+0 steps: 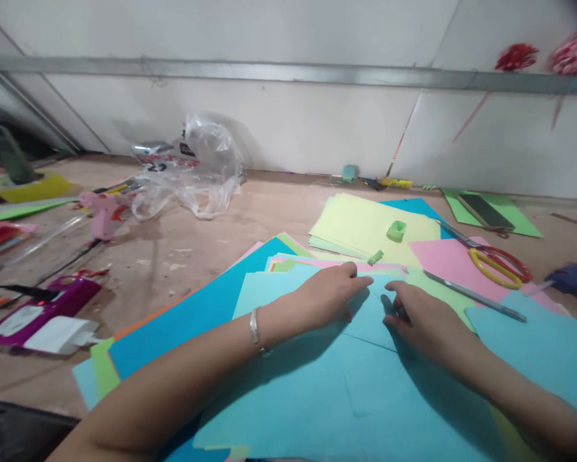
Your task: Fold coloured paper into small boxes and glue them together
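Both my hands rest on a light blue sheet of paper [317, 385] in front of me. My left hand [329, 292], with a silver bracelet at the wrist, lies palm down with fingers curled against a folded edge of the sheet. My right hand [420, 314] presses on the same fold from the right, its fingers bent and close together. The fingertips of the two hands nearly meet at the crease [377, 292]. Under the sheet lies a spread of coloured papers, with a darker blue sheet [192, 314] to the left.
Yellow-handled scissors [497, 263] lie on pink paper at the right, a pen [475, 296] beside them. A pale yellow paper stack [360, 224] carries a small green piece [396, 230]. A plastic bag [192, 167], pink glue gun [103, 212] and purple device [42, 308] sit left.
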`<act>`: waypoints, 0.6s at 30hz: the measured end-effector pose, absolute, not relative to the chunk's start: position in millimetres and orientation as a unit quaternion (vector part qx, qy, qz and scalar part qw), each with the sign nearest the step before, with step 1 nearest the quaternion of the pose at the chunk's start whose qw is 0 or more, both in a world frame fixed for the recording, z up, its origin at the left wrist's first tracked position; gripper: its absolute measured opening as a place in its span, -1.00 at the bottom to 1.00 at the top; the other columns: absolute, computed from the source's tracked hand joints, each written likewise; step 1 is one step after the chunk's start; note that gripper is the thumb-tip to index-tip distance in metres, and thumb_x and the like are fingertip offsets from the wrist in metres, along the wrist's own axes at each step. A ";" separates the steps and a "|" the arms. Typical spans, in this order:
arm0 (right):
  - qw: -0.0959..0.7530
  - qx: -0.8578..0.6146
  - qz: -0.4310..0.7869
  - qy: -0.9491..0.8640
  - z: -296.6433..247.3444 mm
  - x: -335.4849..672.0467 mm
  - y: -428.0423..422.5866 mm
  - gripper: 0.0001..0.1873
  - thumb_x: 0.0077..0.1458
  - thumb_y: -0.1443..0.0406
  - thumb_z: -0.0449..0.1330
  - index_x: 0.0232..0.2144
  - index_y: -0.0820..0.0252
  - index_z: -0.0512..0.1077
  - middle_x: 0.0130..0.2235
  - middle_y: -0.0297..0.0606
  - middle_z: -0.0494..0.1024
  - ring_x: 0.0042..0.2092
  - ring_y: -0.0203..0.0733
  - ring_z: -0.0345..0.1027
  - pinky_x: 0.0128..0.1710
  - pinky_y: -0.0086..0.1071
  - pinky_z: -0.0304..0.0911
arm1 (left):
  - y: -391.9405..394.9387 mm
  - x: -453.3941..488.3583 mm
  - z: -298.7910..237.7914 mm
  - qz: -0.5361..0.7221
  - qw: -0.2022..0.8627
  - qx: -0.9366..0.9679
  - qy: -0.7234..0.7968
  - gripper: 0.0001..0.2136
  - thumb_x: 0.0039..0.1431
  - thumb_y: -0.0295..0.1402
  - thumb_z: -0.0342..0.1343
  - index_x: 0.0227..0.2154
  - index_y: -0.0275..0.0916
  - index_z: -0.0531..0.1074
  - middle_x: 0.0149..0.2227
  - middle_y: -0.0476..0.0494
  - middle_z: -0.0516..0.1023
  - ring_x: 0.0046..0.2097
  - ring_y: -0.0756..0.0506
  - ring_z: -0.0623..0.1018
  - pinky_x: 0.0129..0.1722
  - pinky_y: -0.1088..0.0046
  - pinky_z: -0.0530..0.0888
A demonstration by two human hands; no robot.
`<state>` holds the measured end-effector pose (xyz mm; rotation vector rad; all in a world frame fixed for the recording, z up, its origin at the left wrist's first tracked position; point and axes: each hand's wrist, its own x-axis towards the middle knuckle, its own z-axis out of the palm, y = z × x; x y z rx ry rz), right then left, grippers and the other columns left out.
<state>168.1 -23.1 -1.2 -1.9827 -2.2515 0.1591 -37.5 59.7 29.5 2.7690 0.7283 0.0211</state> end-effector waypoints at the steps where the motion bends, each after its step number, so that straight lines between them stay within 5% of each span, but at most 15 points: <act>1: 0.094 -0.664 0.086 -0.737 0.1 168.5 -21.8 -0.61 0.03 0.34 0.18 -0.05 0.28 0.33 -0.34 -0.21 0.55 -0.39 -0.14 0.43 -0.45 -0.36 0.18 | 59.0 -37.4 29.2 0.011 0.138 0.955 0.262 -0.39 0.04 -0.46 0.29 0.18 -0.26 0.26 -0.06 -0.24 0.44 -0.13 -0.16 0.50 -0.25 0.40 0.40; 11: 0.204 -0.635 0.244 -0.704 11.9 172.4 -17.2 -0.86 0.11 0.27 0.07 -0.29 0.15 0.39 -0.48 -0.34 0.54 -0.45 -0.22 0.40 -0.44 -0.39 0.21 | 35.2 -23.1 23.6 -0.021 0.020 0.921 0.388 -0.73 0.22 -0.26 0.16 -0.12 -0.35 0.41 -0.15 -0.33 0.46 -0.12 -0.29 0.45 -0.25 0.25 0.41; 15: 0.192 -0.649 0.144 -0.722 24.6 196.0 -8.4 -0.83 0.13 0.28 0.05 -0.36 0.14 0.44 -0.38 -0.26 0.57 -0.39 -0.20 0.41 -0.37 -0.38 0.23 | 22.9 -17.9 19.2 -0.035 0.041 0.941 0.335 -0.74 0.20 -0.22 0.18 -0.16 -0.29 0.43 -0.17 -0.28 0.46 -0.17 -0.25 0.45 -0.31 0.30 0.40; 18: 0.074 -0.699 0.013 -0.711 34.1 228.0 -3.4 -0.81 0.10 0.31 0.08 -0.26 0.17 0.47 -0.21 -0.12 0.57 -0.23 -0.09 0.43 -0.31 -0.34 0.21 | 26.4 -22.1 14.7 -0.025 0.068 0.960 0.271 -0.80 0.17 -0.29 0.21 -0.18 -0.25 0.45 -0.18 -0.24 0.46 -0.17 -0.22 0.45 -0.29 0.32 0.39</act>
